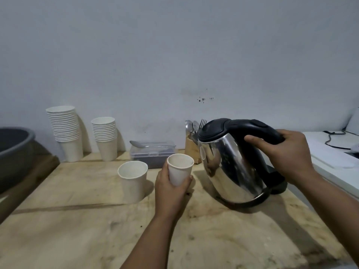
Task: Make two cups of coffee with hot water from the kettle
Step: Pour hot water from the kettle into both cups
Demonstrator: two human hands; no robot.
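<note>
My left hand (pixel 171 191) grips a white paper cup (pixel 179 168) and holds it upright above the wooden table (pixel 77 220). My right hand (pixel 287 154) grips the black handle of a steel kettle (pixel 231 167), which is lifted and tilted left, its spout close beside the cup's rim. No water stream is visible. A second white paper cup (pixel 133 179) stands on the table just left of the held one. Behind them a clear plastic box of dark coffee powder (pixel 152 155) has a spoon (pixel 138 144) lying on its lid.
Two stacks of paper cups (pixel 65 131) (pixel 104 137) stand against the wall at the back left. A wooden cutlery holder (pixel 191 146) sits behind the kettle. The kettle's black base (pixel 277 181) is at the right. A grey basin (pixel 13 152) is at the far left.
</note>
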